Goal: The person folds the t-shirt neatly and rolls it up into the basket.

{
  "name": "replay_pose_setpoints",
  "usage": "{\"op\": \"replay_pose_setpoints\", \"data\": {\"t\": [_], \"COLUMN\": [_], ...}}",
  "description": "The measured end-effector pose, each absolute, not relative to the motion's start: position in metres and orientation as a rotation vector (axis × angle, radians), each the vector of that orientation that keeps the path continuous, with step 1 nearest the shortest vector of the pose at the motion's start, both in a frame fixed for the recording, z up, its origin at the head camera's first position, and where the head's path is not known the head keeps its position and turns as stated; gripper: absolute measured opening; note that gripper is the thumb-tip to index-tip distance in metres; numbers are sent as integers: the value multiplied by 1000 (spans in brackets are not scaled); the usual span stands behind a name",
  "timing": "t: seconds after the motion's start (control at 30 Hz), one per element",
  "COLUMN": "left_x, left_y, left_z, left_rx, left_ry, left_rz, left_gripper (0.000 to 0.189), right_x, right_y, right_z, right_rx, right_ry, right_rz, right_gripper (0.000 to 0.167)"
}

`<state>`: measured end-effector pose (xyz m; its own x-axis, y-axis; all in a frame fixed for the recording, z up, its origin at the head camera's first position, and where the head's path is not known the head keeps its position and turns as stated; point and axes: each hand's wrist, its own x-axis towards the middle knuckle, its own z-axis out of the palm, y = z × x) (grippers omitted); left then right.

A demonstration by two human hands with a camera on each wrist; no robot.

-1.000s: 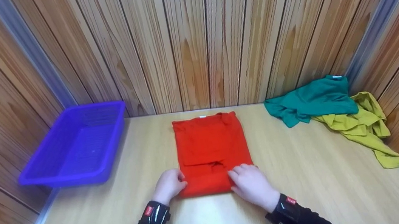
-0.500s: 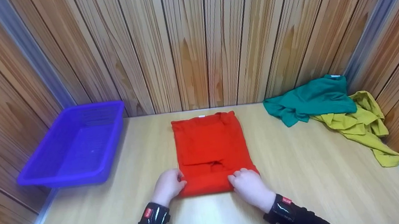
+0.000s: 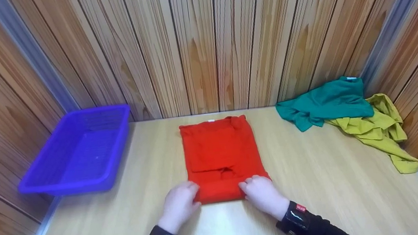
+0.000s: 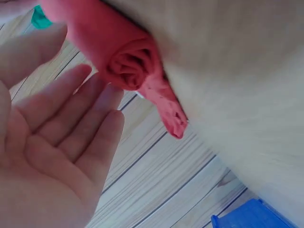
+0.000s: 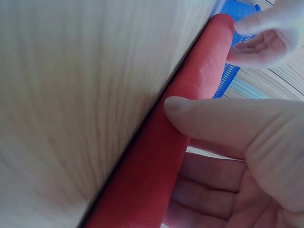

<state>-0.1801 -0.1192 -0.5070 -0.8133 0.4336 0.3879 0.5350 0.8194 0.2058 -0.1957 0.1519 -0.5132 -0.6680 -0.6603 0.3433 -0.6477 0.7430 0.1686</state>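
Observation:
A folded red T-shirt [image 3: 217, 148] lies at the middle of the table, a small white label showing at its far edge. Its near end is rolled up, and the left wrist view shows the spiral end of that roll [image 4: 130, 69]. My left hand [image 3: 179, 204] is at the roll's left end, its fingers [image 4: 78, 118] extended beside the fabric and the thumb apart from them. At the right part of the roll, my right hand [image 3: 264, 196] grips the fabric, with the thumb [image 5: 209, 116] on the near side and the fingers over the other side.
To the left stands a purple plastic basket [image 3: 114, 161] with nothing in it. A crumpled green garment [image 3: 327, 105] overlaps a yellow one [image 3: 382, 132] at the back right. Wood-panelled walls [image 3: 200, 46] enclose the table [image 3: 319, 171] at the back and sides.
My left hand has loosened from the roll's left end, its fingers straightening and the wrist turning slightly. The right hand stays on the roll, and the shirt looks the same.

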Motion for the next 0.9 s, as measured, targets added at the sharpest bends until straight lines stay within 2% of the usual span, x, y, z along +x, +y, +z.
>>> {"op": "replay_pose_setpoints", "data": {"t": [0.13,0.4,0.57,0.9], "left_x": [-182,-191,-193,-183], "left_y": [-121,-120,-120,-122], "left_z": [-511,-516,-515,-512], "left_rx": [-778,-776,-751,-730], "left_ry": [-2696,-2655,-2668,-2737], "left_rz": [-358,-277,-350,-511], "left_gripper": [31,18,20,10], "right_x": [-198,-202,-204,-201], "right_y": [153,154,154,157], "right_z": [-512,-511,-512,-510], "right_rx": [1014,1034,1020,1041], "right_ry": [-2568,-2548,-2535,-2535], "right_rz": [-44,-49,-16,63], "right_gripper": [26,22,16,14]}}
